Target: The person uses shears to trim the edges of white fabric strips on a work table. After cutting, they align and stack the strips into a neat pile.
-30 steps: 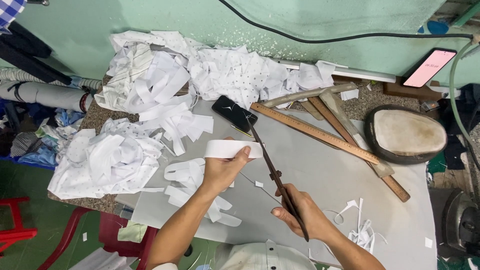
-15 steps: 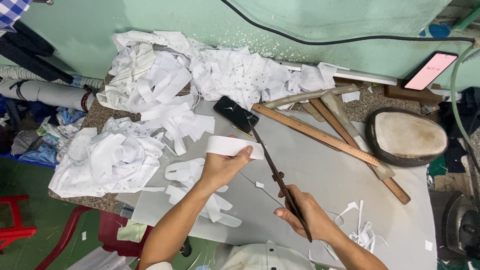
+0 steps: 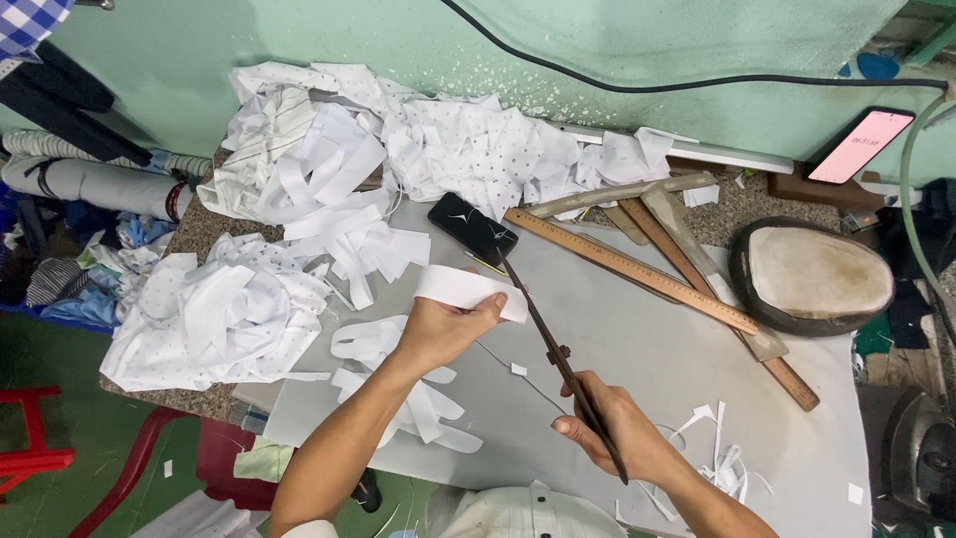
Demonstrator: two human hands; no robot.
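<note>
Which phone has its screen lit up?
The propped phone at the far right by the wall: its screen glows pink. The other phone lies flat on the grey sheet, dark, just beyond the scissors.

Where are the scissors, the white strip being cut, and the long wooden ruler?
scissors [image 3: 558, 351]: head view, on the pivot of the blades.
white strip [image 3: 453, 286]: head view, on its flat middle.
wooden ruler [image 3: 637, 271]: head view, mid-length on its face.

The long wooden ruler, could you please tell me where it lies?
In the head view, the long wooden ruler lies diagonally on the grey sheet, right of the black phone.
</note>
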